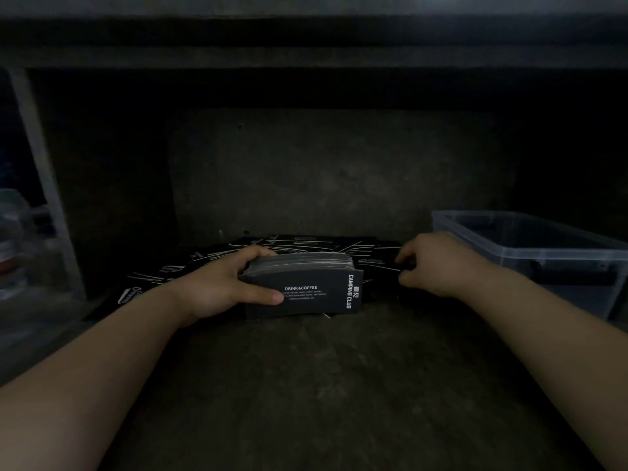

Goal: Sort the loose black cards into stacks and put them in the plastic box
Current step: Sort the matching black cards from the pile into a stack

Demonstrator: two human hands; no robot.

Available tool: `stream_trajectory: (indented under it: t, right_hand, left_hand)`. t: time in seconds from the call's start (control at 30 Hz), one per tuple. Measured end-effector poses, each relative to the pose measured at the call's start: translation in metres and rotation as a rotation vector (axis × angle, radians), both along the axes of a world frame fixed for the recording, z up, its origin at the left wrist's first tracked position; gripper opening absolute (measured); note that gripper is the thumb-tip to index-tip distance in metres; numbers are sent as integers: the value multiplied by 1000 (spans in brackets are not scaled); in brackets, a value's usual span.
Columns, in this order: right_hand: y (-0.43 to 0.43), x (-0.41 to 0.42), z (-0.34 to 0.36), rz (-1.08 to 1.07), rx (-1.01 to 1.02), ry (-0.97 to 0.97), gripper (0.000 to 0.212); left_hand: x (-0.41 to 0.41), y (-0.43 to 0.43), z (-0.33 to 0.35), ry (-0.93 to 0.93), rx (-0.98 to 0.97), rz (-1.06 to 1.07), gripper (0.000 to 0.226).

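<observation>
– Gripping the stack (302,287) in my left hand (221,287): thumb flat across the front card, the other fingers curled over the top edge. It stands on its long edge on the dark surface (323,385).

– Why on edge, not flat?

– My guess: it keeps the edges squared and the top open so the next card can slot in. Holding one end leaves the other end free.

– Right hand?

– My right hand (438,263) is just right of the stack, fingers curled in tight at the edge of one of the loose cards (306,241). Looks like a pinch, but it's too dark there, so I cannot tell if a card is really held.

– Where are the loose ones?

– Spread flat in a messy overlapping layer behind and to the left of the stack, against the back wall. Plenty left to sort, I'd say.

– Box?

– The plastic box (530,239) is clear, lid off, at the right, near my right hand. Handy for the drop-off. I can't make out any cards inside.

– Any text?

– Front card reads "DRINK&COFFEE" in white, with "CAMPING CLUB" running sideways along its right end beside a small logo. There are three tiny lines under the heading, unreadable. One loose card at far left shows curved lettering, too cut off to read.
</observation>
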State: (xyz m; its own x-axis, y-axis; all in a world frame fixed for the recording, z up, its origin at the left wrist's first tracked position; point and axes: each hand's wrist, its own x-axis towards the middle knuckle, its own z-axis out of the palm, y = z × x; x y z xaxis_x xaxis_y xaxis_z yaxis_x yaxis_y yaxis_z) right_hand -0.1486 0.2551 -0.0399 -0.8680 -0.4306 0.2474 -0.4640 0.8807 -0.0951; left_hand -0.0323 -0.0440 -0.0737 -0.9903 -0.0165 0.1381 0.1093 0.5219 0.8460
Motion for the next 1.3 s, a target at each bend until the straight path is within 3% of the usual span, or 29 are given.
stream_trajectory:
  t: [0.13,0.33,0.6,0.83,0.97,1.13,1.23,1.3]
  right_hand:
    - [5,0,7,11,-38,63,25]
    - [1,-3,-1,37,52,78,30]
    - [5,7,21,198,-171,422,12]
    - [6,16,27,307,-854,191,22]
    - [-2,12,19,375,-1116,-22,32]
    - [-2,-1,9,268,-1131,-237,11]
    - [0,-4,9,216,-1042,-274,7]
    - [-1,-1,9,231,-1087,-261,8]
  left_hand:
    - [-1,0,0,1,-9,6,60]
    - [-1,0,-1,7,-6,13,60]
    - [0,1,2,-8,-9,-12,56]
    - [-2,-2,-2,-5,13,-6,60]
    - [-2,-2,-1,-5,14,-13,58]
    - [-2,-1,0,-7,-1,-6,62]
    - [-2,-1,0,-3,-10,8,63]
    - [-1,-1,-1,-7,-11,5,63]
